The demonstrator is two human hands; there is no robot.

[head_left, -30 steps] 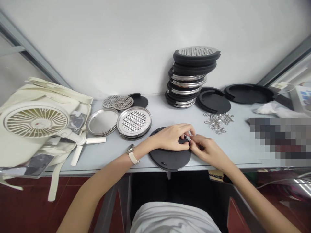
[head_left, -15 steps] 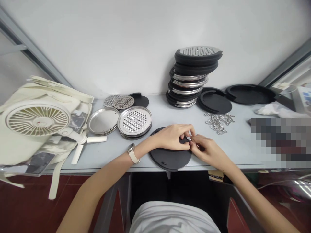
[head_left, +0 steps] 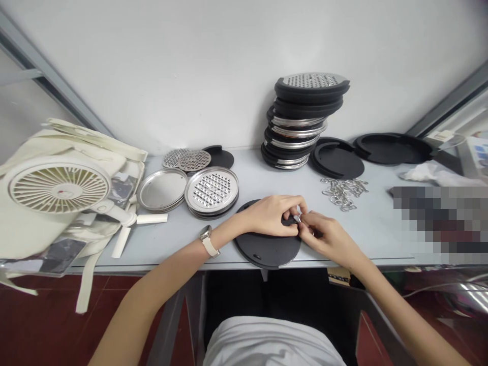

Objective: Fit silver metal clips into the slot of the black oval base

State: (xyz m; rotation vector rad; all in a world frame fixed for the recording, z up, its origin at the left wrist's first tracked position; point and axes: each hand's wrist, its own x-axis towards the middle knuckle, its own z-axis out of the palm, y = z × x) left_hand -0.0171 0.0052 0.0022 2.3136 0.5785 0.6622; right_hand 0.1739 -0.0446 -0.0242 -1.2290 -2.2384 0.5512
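Black disc [head_left: 272, 250] flat at lower centre of the frame, on the table's near edge; my left hand [head_left: 269, 216] lies across it, thumb and fingers bent closed on its upper-right rim; my right hand [head_left: 328, 234] pinches a small metal clip [head_left: 298, 219] against that rim, though the fingertips hide from me how far the two are joined. The clip is tiny and, I judge, slick, so a loose pinch could let it spring off or drop over the edge; the disc could skid if the left palm eased while the right pushed; and the tall stack [head_left: 301, 109], upper right of centre, leans rightward at its top, so a knock could topple it onto the loose clips [head_left: 343, 192]. Smooth and pale grey, the table [head_left: 381, 231] offers, I suspect, little grip; graters [head_left: 211, 190] sit left of centre, beside metal plates [head_left: 162, 190]; a fan [head_left: 59, 190] stands far left against a cream bag [head_left: 23, 147]; behind runs a plain white wall [head_left: 171, 66], with red floor [head_left: 107, 300] showing lower left.
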